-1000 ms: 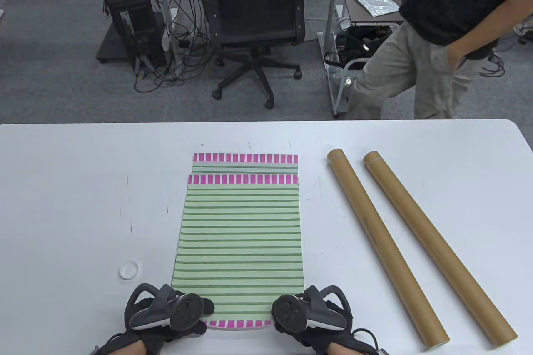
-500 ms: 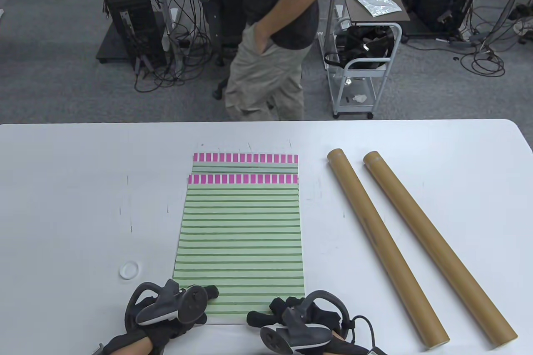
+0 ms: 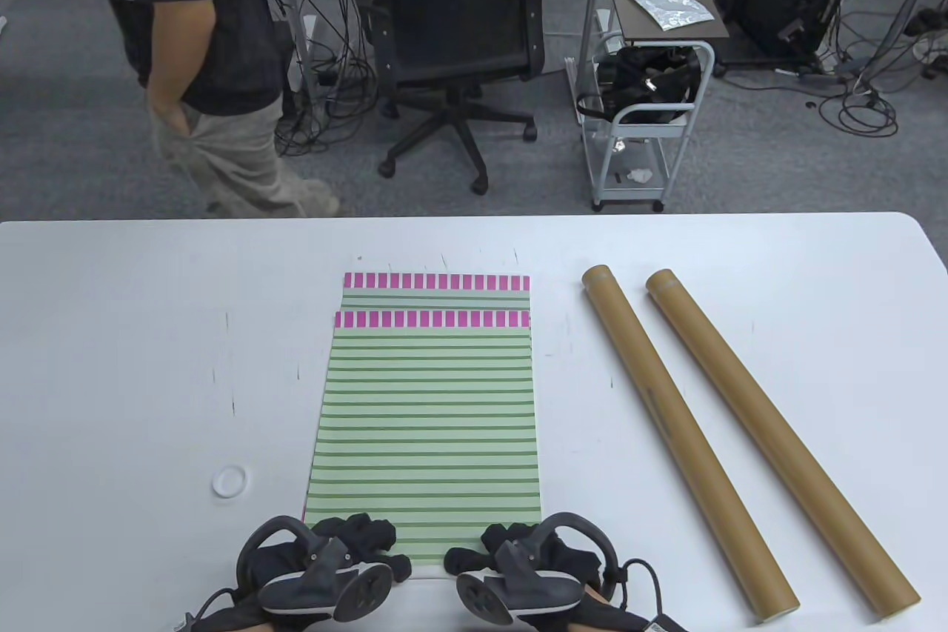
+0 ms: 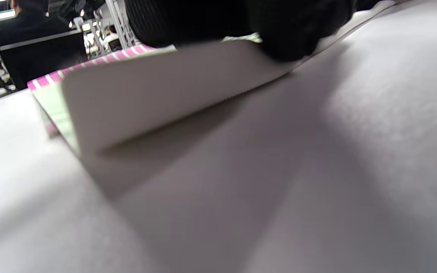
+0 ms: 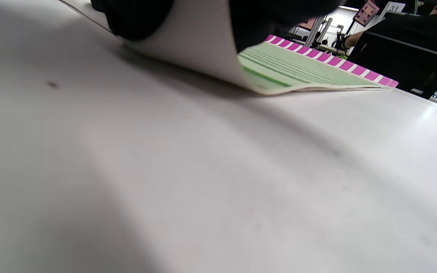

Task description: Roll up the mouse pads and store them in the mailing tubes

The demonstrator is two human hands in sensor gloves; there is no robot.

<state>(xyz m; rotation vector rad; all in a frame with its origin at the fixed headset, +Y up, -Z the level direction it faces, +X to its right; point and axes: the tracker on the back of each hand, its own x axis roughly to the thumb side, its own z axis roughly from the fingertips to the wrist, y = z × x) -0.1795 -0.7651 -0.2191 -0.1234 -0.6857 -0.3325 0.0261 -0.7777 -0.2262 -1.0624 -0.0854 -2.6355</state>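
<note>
Two green-striped mouse pads with pink end bands lie stacked mid-table; the top pad (image 3: 426, 424) covers most of the lower pad (image 3: 437, 291). My left hand (image 3: 355, 547) and right hand (image 3: 492, 550) grip the top pad's near edge at its two corners and curl it up and over. The wrist views show the pad's pale grey underside (image 4: 165, 94) (image 5: 203, 41) lifted off the table under my gloved fingers (image 4: 290, 34) (image 5: 139, 19). Two brown mailing tubes (image 3: 685, 439) (image 3: 778, 439) lie side by side to the right.
A small white tube cap (image 3: 229, 481) lies on the table left of the pads. The white table's far edge (image 3: 474, 218) faces an office chair (image 3: 459, 32), a cart (image 3: 652, 91) and a person walking past (image 3: 200, 69).
The pad's near pink band has folded out of sight as my hands curled the near edge up and over. Both hands turned and drew closer together. The bystander walked from right to left.
</note>
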